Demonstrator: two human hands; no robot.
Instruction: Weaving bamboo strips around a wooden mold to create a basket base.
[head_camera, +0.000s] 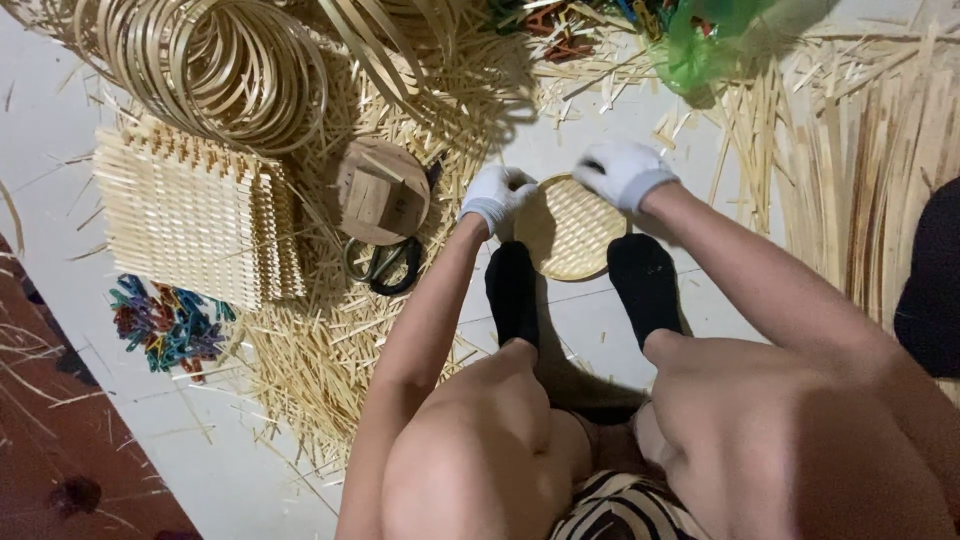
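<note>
A small round woven bamboo tray (570, 235) lies on the pale floor between my two feet in black socks. My left hand (497, 196), in a white glove, grips the tray's left rim. My right hand (625, 172), also in a white glove, holds the tray's upper right rim. Both hands are closed on the edge. My bare knees fill the lower part of the view.
A stack of square woven mats (195, 210) lies at left, with bamboo hoops (215, 60) above it. A round wooden block (383, 190) and black scissors (385, 265) sit left of the tray. Coloured clips (165, 322), loose bamboo strips (860, 150) and a green bag (700, 45) surround me.
</note>
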